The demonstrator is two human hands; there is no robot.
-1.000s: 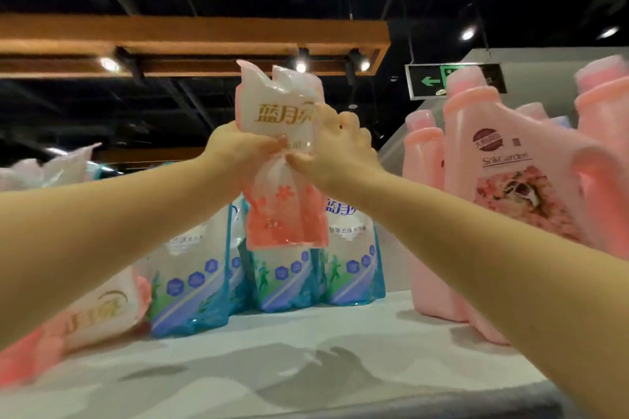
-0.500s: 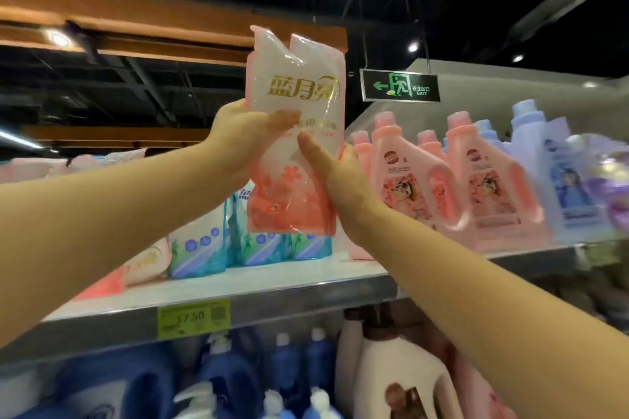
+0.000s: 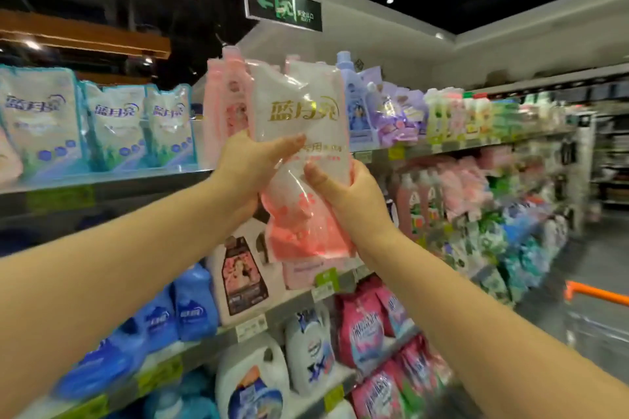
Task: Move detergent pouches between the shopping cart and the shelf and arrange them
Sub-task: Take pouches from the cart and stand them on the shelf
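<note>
Two hands on one pouch here: our pink-and-white detergent pouch (image 3: 299, 112) is up in the air between them, upright, gold lettering facing us, its pink bottom end hanging down past our wrists. Our left hand (image 3: 248, 167) grips the left edge about halfway up, thumb laid across the front, fingers out of sight behind. Our right hand (image 3: 350, 194) clamps the right edge a touch lower, thumb pressing the front, fingers curled round the back.

We're holding it in front of the shelving, clear of the top shelf (image 3: 102, 180), whose edge runs off to the left of our left hand at about knuckle height. Out past that hand, a row of blue-and-white pouches (image 3: 112, 126) stands upright on it. Just behind our pouch, above the left hand, we catch pink bottles (image 3: 224, 102); above the right hand, a purple bottle (image 3: 354, 105), then a blurred run of purple and green packs trailing away.

Under our left forearm sit blue bottles (image 3: 190, 306), between the arms white jugs (image 3: 252, 381), under the right wrist pink bags (image 3: 364, 326). Low and far to the right of our right arm, the shopping cart (image 3: 597, 295) pokes in by its orange handle, well apart from the pouch. High above both hands hangs a green exit sign (image 3: 282, 7)
</note>
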